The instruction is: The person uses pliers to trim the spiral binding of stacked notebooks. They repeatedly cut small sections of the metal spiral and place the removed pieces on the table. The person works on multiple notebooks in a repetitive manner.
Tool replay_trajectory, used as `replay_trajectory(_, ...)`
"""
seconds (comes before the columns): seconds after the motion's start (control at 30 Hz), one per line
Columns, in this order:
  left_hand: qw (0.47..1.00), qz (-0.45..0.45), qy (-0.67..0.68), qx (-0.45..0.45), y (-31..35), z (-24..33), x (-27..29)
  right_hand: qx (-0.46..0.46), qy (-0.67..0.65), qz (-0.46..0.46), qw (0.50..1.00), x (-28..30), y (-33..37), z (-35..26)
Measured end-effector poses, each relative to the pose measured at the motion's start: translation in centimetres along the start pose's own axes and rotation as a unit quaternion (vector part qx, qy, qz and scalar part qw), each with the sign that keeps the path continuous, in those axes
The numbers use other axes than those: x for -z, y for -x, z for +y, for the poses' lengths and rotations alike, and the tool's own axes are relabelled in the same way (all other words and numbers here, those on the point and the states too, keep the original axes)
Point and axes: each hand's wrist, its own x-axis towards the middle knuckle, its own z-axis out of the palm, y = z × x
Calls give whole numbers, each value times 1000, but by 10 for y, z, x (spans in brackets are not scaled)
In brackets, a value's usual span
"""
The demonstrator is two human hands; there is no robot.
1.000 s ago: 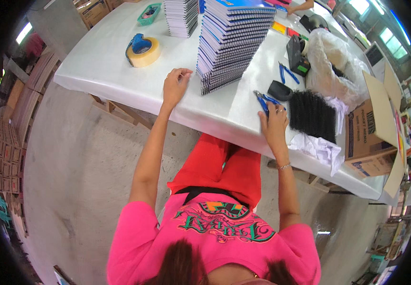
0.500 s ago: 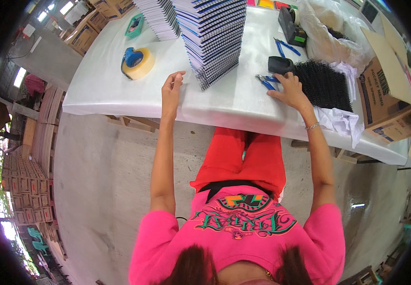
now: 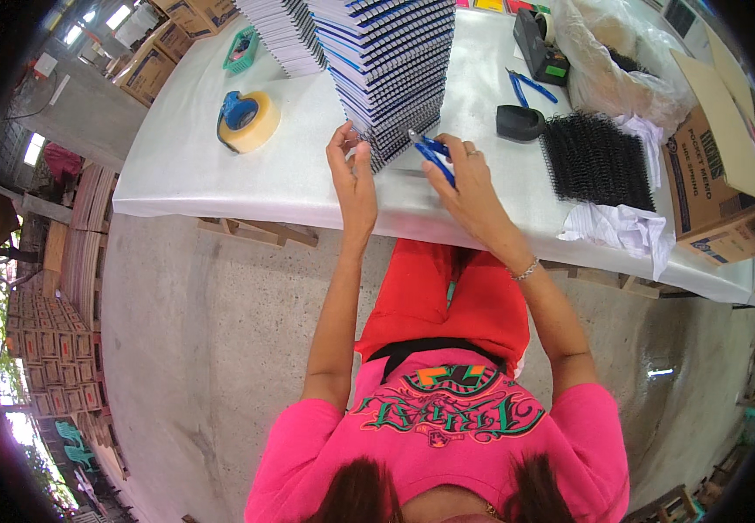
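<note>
A tall stack of spiral-bound notebooks [image 3: 386, 78] rises from the white table, coil edges toward me. My left hand [image 3: 354, 174] is at its lower left corner, thumb and fingers apart, fingertips against or just beside the bottom notebooks. My right hand [image 3: 473, 187] is closed around blue-handled wire cutters [image 3: 434, 157]. Their metal jaws point up and left, close to the coils at the bottom of the stack. Whether the jaws touch a coil, I cannot tell.
Left lie a tape roll on a blue dispenser [image 3: 249, 122] and a green basket [image 3: 241, 50]. A second notebook stack [image 3: 286, 35] stands behind. Rightward are black coils [image 3: 598, 161], a black holder [image 3: 520, 123], another blue cutter [image 3: 532, 87], a tape dispenser [image 3: 539, 48], a plastic bag [image 3: 630, 70] and a carton [image 3: 713, 183].
My right hand has lifted the cutters from the table beside the black coils and carried them left to the stack. My left hand has moved right, to the stack's lower corner.
</note>
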Motion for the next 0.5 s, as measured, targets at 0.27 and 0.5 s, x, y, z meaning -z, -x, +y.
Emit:
replay_trajectory(0.27, 999, 48, -2, -10, 2, -10, -21, 33, 87, 58, 994, -16, -4, -12)
replay_trajectory(0.5, 998, 59, -26, -20, 0, -10, -24, 36, 61, 64, 995, -16, -7, -12)
